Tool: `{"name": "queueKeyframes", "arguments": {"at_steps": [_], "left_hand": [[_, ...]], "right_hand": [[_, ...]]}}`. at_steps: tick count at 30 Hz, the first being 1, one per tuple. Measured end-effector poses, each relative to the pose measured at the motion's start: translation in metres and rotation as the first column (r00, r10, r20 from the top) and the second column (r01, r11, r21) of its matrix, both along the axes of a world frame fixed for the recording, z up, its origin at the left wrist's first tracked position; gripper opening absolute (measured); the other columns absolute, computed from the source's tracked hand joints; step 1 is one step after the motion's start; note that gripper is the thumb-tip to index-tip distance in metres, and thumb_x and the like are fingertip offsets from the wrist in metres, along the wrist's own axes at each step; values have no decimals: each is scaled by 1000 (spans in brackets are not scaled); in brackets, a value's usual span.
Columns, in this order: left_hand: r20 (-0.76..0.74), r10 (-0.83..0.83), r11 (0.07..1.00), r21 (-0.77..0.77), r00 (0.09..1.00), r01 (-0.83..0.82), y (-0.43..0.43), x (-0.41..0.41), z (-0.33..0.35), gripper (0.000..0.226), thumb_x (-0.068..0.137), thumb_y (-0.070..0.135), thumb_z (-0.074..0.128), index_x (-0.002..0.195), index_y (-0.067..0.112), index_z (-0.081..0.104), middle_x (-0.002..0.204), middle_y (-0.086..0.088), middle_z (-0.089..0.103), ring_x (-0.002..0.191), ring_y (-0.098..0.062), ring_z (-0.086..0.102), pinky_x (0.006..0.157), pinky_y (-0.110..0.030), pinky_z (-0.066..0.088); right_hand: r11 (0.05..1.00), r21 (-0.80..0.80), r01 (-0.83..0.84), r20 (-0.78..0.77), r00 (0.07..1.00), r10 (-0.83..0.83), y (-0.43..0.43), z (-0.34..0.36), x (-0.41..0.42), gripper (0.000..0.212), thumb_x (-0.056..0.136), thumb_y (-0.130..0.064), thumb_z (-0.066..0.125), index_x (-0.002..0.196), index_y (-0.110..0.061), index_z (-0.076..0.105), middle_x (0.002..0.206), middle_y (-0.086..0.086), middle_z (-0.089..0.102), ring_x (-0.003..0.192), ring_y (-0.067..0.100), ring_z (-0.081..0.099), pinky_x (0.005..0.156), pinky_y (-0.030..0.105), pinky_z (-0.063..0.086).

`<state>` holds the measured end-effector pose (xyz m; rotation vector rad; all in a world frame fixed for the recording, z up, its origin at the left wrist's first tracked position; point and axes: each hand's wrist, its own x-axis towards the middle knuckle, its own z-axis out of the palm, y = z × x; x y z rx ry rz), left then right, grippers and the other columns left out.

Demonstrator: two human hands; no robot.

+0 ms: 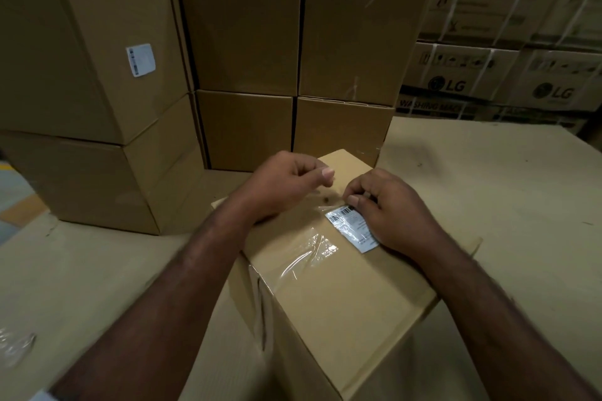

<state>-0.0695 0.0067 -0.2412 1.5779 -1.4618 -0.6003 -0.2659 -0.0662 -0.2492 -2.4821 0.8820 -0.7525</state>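
Note:
A brown cardboard box (338,296) stands in front of me, sealed along its top with clear tape (303,257). A white barcode label (350,228) lies on its top near the far end. My right hand (391,215) rests on the label's right side, its thumb and forefinger curled at the label's upper corner. My left hand (286,185) hovers just left of it over the box, fingers curled with the thumb against the forefinger; I see nothing in it.
Stacks of plain brown boxes (244,75) rise right behind the box and to the left, one with a white label (140,59). Printed appliance cartons (508,75) fill the back right. Flat cardboard sheeting (505,189) covers the surface. Crumpled clear plastic (16,345) lies at the left edge.

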Motion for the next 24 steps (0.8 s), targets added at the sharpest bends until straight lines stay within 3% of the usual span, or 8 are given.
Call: {"name": "queueKeyframes", "arguments": {"at_steps": [4, 12, 18, 21, 24], "left_hand": [[115, -67, 994, 94, 991, 57, 0, -1, 6, 24, 93, 38, 68, 88, 19, 81, 113, 14, 69, 105, 1, 62, 91, -29, 50], [110, -138, 985, 120, 984, 125, 4, 0, 9, 23, 85, 38, 77, 98, 19, 81, 120, 15, 67, 111, 6, 59, 96, -24, 47], [86, -189, 972, 157, 978, 174, 2, -6, 14, 33, 78, 51, 78, 96, 24, 82, 121, 18, 65, 113, 7, 56, 96, -30, 47], [97, -188, 972, 165, 977, 170, -1, -12, 14, 39, 62, 71, 75, 76, 35, 80, 113, 22, 66, 111, 7, 58, 106, -41, 44], [131, -206, 964, 197, 970, 178, -3, -16, 15, 33, 55, 71, 73, 65, 40, 76, 103, 31, 64, 108, 12, 56, 115, -55, 31]], "right_hand": [[1000, 3, -5, 4, 1000, 5, 0, 1, 0, 23, 93, -19, 63, 83, -39, 62, 93, -11, 60, 95, 14, 55, 83, 38, 47], [998, 68, -1, 33, 999, -1, 1, 4, 0, 19, 95, -18, 60, 84, -33, 62, 87, -14, 60, 88, 9, 55, 75, 33, 45], [980, 199, 12, 116, 993, -35, 0, 4, -3, 14, 97, -20, 58, 89, -29, 65, 80, -12, 66, 76, 6, 59, 67, 33, 47], [975, 223, -3, 172, 984, -37, 1, 4, -4, 15, 96, -20, 58, 88, -31, 64, 81, -11, 67, 77, 9, 61, 69, 36, 49], [963, 270, -7, 195, 980, -48, 4, 7, -6, 12, 97, -22, 59, 92, -31, 65, 80, -4, 67, 75, 18, 64, 62, 39, 51]]}}
